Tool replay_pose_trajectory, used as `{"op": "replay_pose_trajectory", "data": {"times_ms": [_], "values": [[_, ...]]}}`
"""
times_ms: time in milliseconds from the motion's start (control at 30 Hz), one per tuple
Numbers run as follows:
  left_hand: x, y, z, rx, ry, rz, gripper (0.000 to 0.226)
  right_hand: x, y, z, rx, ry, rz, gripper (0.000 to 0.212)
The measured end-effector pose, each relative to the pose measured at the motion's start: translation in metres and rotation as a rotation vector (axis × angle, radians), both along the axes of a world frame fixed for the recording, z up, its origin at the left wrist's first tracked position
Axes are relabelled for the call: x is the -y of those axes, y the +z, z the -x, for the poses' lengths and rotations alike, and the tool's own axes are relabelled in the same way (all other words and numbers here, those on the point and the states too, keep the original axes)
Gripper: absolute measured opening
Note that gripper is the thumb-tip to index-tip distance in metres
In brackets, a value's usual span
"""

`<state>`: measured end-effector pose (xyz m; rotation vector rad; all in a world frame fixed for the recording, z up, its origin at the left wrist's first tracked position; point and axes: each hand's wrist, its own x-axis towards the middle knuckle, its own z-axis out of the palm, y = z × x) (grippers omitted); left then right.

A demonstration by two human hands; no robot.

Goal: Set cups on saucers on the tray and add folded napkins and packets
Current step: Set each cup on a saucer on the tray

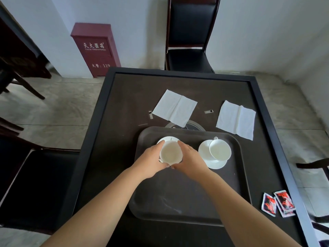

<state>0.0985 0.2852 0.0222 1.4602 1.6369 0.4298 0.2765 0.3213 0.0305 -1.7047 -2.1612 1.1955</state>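
A dark tray (178,198) lies on the table in front of me. At its far left a white cup (170,152) stands over a white saucer (168,139); my left hand (153,159) and my right hand (188,158) wrap its two sides. To the right a second white cup (220,150) rests on its own saucer (204,152), handle pointing away. Two unfolded white napkins lie beyond the tray, one (175,107) at the centre, one (235,119) at the right. Red-and-white packets (277,204) lie at the table's right edge.
The dark table (110,132) has a raised rim and a round metal fitting (193,126) partly under the tray. A black chair (190,41) stands at the far side, another (35,184) at the left. A red fire-extinguisher box (96,49) leans on the wall.
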Motion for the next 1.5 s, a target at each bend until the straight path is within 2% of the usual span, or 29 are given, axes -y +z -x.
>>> {"op": "replay_pose_trajectory", "data": {"times_ms": [200, 433, 667, 800, 967, 1033, 1200, 1500], "values": [[-0.023, -0.016, -0.001, -0.052, -0.010, -0.004, 0.084, -0.022, -0.020, 0.004, 0.018, -0.012, 0.040, 0.071], [-0.036, -0.033, 0.000, -0.055, -0.014, 0.009, 0.080, -0.035, -0.036, 0.001, 0.069, 0.029, 0.026, 0.094], [-0.039, -0.034, 0.002, -0.011, -0.009, 0.015, 0.077, -0.038, -0.042, -0.002, 0.068, 0.029, 0.025, 0.096], [-0.035, -0.034, 0.001, 0.015, 0.010, 0.041, 0.082, -0.034, -0.043, -0.004, 0.041, 0.017, 0.043, 0.097], [-0.027, -0.029, -0.001, -0.096, 0.001, 0.061, 0.097, -0.028, -0.039, -0.007, 0.047, 0.053, 0.055, 0.107], [-0.020, -0.025, 0.001, -0.154, -0.009, 0.022, 0.095, -0.020, -0.034, -0.010, 0.069, 0.050, 0.040, 0.109], [0.009, -0.014, 0.002, -0.310, -0.041, -0.051, 0.086, 0.008, -0.027, -0.025, 0.095, 0.047, -0.071, 0.093], [0.067, 0.004, -0.019, -0.406, -0.103, -0.028, 0.079, 0.076, -0.012, -0.070, 0.294, 0.066, 0.080, 0.083]]}}
